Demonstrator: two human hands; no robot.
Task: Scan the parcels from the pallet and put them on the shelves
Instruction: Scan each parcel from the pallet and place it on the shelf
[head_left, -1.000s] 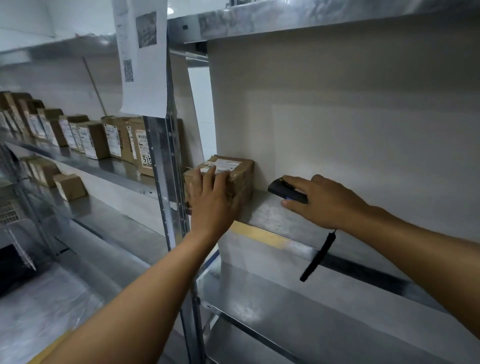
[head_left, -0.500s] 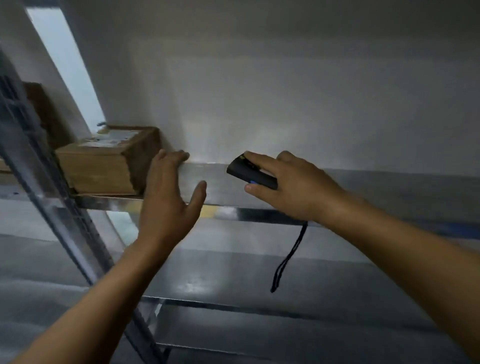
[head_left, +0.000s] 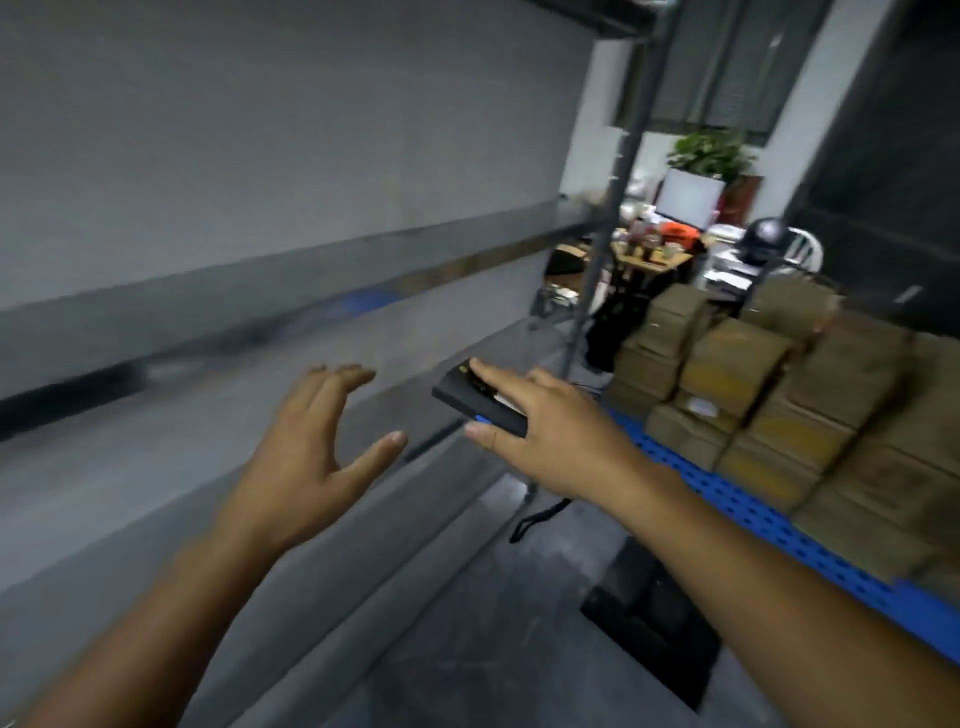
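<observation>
My right hand (head_left: 550, 431) grips a small black scanner (head_left: 475, 400) with a blue button; its black wrist cord (head_left: 535, 517) dangles below. My left hand (head_left: 311, 452) hangs in the air at centre left, fingers spread and relaxed, holding nothing. At the right, several brown cardboard parcels (head_left: 779, 395) are stacked on a blue perforated pallet (head_left: 748, 514). The grey metal shelves (head_left: 208, 291) run blurred across the left half of the view. Both hands are in front of the shelf, left of the pallet.
A metal shelf upright (head_left: 608, 223) stands between the shelves and the pallet. Behind it is a cluttered desk with a white monitor (head_left: 688, 200), a green plant (head_left: 711, 150) and a dark helmet (head_left: 766, 239). A dark floor hatch (head_left: 649, 618) lies in the grey floor.
The view has swung right, away from the parcel left on the shelf, and the pallet has come into sight. My left hand has come off the parcel; my right still holds the scanner.
</observation>
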